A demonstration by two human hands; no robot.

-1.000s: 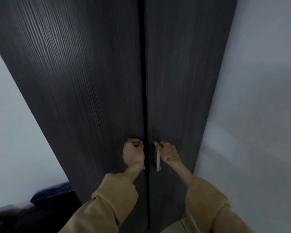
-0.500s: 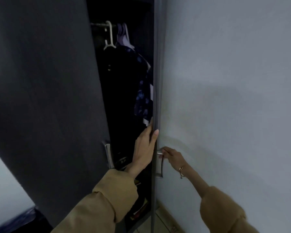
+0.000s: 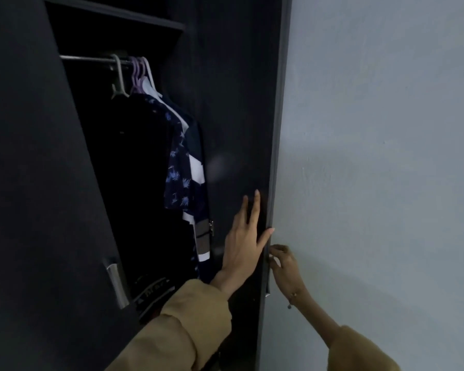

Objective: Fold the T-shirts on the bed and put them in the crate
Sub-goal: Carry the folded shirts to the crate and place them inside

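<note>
A: Dark wood-grain panels make up the tall wardrobe; its right-hand door stands swung out against the pale blue-grey wall. Where do the hands sit relative to that door?

B: The left hand lies flat on the door's inner face, fingers straight and spread, thumb reaching to the door's outer edge. The right hand is on the far side of that edge, towards the wall, its fingers curled at the edge near the handle; whether they actually pinch anything I cannot tell.

A: And the T-shirts?

B: No bed and no crate are in view. Left of the door, inside the wardrobe, dark garments hang from a metal rail on pale plastic hangers: a navy shirt with a small blue print and a navy-and-white striped top nearest the door. Their long axis runs straight down from the rail.

A: Which hand is nearer them?

B: The left, I judge; the clothes hang just left of it and higher, so it would reach up and left. The other dark door with a silver bar handle bounds the opening on the far left, and the shelf above the rail caps it. Room is narrow sideways but open towards the person.
</note>
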